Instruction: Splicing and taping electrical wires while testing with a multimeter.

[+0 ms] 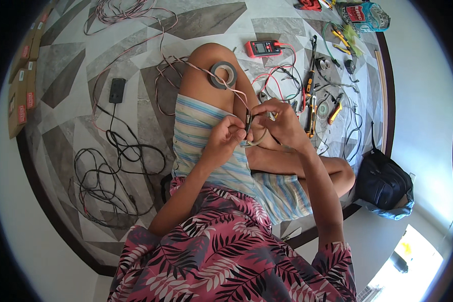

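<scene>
My left hand [226, 138] and my right hand [279, 121] are closed in pinches on a short dark wire joint [248, 121] above my lap. Pale pink and dark twisted wire [240, 94] runs up from it over my raised knee, and a pale cord loops below my fingers. A roll of dark tape [215, 79] rests on that leg, with the wire across it. Whether the joint is bare or wrapped is too small to make out.
A red meter [260, 49], long yellow-black tools [309, 83], a cutter [336, 108] and leads lie right. A black adapter [117, 90] and cord coils [108, 186] lie left, with cardboard boxes [16, 103] beyond. A black bag [382, 186] sits by the right wall.
</scene>
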Demonstrator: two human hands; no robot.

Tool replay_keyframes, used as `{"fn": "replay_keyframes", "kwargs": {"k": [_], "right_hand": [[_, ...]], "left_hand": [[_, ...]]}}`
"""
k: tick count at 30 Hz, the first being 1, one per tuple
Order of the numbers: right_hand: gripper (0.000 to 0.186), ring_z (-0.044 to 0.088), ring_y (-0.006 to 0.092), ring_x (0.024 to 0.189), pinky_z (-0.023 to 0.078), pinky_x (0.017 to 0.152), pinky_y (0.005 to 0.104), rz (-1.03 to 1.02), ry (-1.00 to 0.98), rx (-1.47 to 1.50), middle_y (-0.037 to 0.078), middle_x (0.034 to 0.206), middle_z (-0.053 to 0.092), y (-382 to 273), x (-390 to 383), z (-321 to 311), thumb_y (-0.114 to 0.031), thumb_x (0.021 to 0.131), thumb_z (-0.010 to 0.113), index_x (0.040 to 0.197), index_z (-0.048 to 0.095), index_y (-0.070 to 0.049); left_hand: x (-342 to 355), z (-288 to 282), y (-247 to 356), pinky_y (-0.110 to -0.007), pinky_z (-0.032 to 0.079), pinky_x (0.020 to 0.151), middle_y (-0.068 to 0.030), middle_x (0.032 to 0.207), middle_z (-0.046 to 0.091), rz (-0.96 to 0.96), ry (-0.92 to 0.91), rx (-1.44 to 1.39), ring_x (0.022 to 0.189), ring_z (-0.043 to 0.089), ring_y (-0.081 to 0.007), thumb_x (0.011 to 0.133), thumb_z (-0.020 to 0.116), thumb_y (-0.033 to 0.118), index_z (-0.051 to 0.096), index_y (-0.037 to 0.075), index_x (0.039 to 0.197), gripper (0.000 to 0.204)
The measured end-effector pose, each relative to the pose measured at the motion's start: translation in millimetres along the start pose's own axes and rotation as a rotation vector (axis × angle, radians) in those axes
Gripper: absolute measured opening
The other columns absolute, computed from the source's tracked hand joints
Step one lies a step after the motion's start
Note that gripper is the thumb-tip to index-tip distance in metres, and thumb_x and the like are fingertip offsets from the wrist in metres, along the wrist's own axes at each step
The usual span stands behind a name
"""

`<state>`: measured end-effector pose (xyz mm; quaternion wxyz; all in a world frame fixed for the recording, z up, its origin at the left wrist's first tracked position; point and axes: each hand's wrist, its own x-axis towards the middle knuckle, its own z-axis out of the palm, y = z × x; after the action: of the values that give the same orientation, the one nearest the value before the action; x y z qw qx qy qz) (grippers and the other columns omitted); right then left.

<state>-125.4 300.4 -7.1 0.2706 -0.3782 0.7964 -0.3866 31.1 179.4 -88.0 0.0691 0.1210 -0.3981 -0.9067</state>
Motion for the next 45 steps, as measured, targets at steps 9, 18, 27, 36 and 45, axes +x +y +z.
{"fn": "replay_keyframes", "kwargs": {"k": [9, 18, 27, 36, 45], "right_hand": [[0.036, 0.067, 0.0138, 0.089, 0.051, 0.079, 0.0285, 0.177, -0.308, 0.254, 0.008, 0.087, 0.068, 0, 29, -15, 0.010, 0.078, 0.067, 0.109, 0.050, -0.002], [0.066, 0.051, 0.0105, 0.070, 0.048, 0.065, 0.0263, 0.184, 0.076, -0.119, 0.001, 0.079, 0.053, -5, 34, -1, -0.027, 0.057, 0.099, 0.091, 0.047, -0.005], [0.041, 0.053, 0.0104, 0.065, 0.046, 0.060, 0.0279, 0.025, 0.208, -0.015, 0.003, 0.073, 0.056, 13, 26, 10, -0.023, 0.078, 0.087, 0.089, 0.054, 0.000], [0.034, 0.057, 0.0059, 0.072, 0.045, 0.066, 0.0243, 0.481, -0.111, 0.219, 0.002, 0.079, 0.069, -21, -24, -14, -0.033, 0.100, 0.061, 0.098, 0.069, 0.000], [0.036, 0.062, 0.0125, 0.080, 0.049, 0.077, 0.0260, 0.628, -0.223, 0.783, 0.007, 0.098, 0.068, -31, -23, -1, -0.007, 0.084, 0.075, 0.115, 0.061, 0.003]], "left_hand": [[3, -4, -3, -0.023, 0.047, 0.077, -0.0039, 0.088, 0.062, -0.119, -0.153, -0.032, 0.083, 0.059, -0.0088, 0.102, 0.057, 0.011, 0.052, 0.003, 0.104, 0.010], [3, -2, -7, -0.025, 0.048, 0.079, -0.0043, 0.087, 0.061, -0.117, -0.186, -0.150, 0.082, 0.059, -0.0110, 0.103, 0.057, 0.012, 0.049, 0.005, 0.112, 0.014], [5, 2, -1, -0.026, 0.052, 0.078, -0.0069, 0.092, 0.065, -0.227, -0.149, -0.155, 0.087, 0.065, -0.0133, 0.100, 0.060, 0.007, 0.044, 0.005, 0.115, 0.022], [3, 2, -9, -0.027, 0.056, 0.076, -0.0059, 0.093, 0.064, -0.158, -0.133, -0.145, 0.088, 0.067, -0.0130, 0.098, 0.063, 0.007, 0.042, 0.007, 0.102, 0.021], [4, 4, -10, -0.026, 0.055, 0.076, -0.0070, 0.102, 0.067, -0.163, -0.085, 0.086, 0.089, 0.067, -0.0101, 0.097, 0.066, 0.008, 0.050, 0.001, 0.111, 0.023]]}}
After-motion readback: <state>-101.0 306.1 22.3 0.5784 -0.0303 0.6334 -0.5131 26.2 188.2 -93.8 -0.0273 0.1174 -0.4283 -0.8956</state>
